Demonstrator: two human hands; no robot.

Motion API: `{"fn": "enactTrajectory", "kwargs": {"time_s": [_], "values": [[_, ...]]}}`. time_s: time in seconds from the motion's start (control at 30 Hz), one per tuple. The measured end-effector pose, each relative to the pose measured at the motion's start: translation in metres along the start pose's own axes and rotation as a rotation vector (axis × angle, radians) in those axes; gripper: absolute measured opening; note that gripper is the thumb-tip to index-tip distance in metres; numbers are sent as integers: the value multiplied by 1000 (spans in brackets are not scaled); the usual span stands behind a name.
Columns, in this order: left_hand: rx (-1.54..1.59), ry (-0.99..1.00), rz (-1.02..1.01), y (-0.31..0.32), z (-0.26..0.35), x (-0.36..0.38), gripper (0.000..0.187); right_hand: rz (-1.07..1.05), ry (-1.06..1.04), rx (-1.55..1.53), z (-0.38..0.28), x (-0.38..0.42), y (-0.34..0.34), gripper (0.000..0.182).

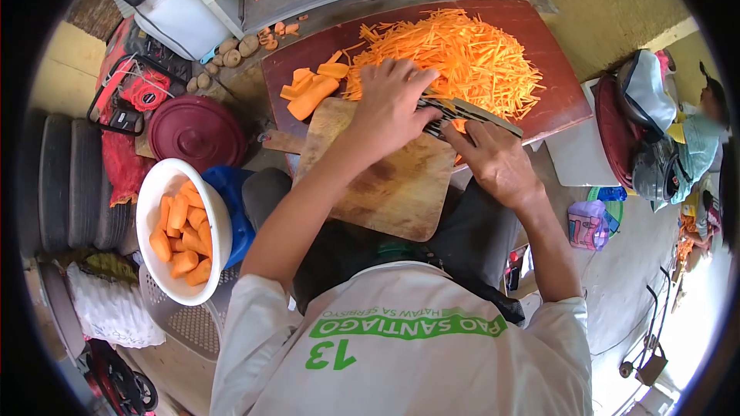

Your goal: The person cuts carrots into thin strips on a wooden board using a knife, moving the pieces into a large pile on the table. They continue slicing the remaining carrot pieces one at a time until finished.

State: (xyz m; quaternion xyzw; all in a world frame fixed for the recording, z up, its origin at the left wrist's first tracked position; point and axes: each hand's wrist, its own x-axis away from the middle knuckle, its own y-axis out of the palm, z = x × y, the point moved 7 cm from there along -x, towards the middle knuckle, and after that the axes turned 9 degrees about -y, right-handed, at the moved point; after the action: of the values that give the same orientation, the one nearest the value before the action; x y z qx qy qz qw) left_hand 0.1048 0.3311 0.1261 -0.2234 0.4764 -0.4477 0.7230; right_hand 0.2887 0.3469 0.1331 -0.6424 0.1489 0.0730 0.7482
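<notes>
A flat tool that looks like a grater (479, 113), with a dark-and-light striped face, lies tilted between my two hands. The thumb and forefinger of my left hand (397, 96) close around its left end. My right hand (497, 162) grips its near edge, with the fingers bent against it. Just beyond my hands rises a big heap of shredded carrot (455, 50). Cut carrot chunks (314, 92) lie left of the heap. Across my lap rests a worn wooden cutting board (378, 192), below both hands. Some carrot shows under the grater.
The heap sits on a dark red tabletop (551, 69). At my left stand a white bowl (146, 223) of peeled carrots and a maroon lidded tub (193, 131). Potatoes (231, 56) lie on the floor near a white shelf (324, 0). Tires (54, 185) line the far left. A person (709, 104) is at the right edge.
</notes>
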Motion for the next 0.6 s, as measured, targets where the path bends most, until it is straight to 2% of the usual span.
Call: {"fn": "enactTrajectory", "kwargs": {"time_s": [0.03,0.1,0.2,0.37,0.4,0.5,0.53,0.6], "values": [[-45,14,-46,16,-3,-14,48,-1,1,8,0,0,-2,50],[-141,35,-14,41,-19,-41,50,-5,7,19,-1,1,-6,50],[-188,32,-36,55,-25,-62,52,1,23,-2,1,3,-6,49],[-83,36,-115,39,-14,-43,53,-17,72,-41,6,9,2,50],[-63,67,4,31,-21,-37,43,-29,75,-58,6,9,4,51],[63,-110,44,25,-89,-20,34,23,234,-349,9,18,3,52],[13,-104,108,13,-101,-13,37,32,302,-482,11,22,7,50],[-185,-157,64,-4,-135,4,35,94,393,-641,7,31,11,48]]}}
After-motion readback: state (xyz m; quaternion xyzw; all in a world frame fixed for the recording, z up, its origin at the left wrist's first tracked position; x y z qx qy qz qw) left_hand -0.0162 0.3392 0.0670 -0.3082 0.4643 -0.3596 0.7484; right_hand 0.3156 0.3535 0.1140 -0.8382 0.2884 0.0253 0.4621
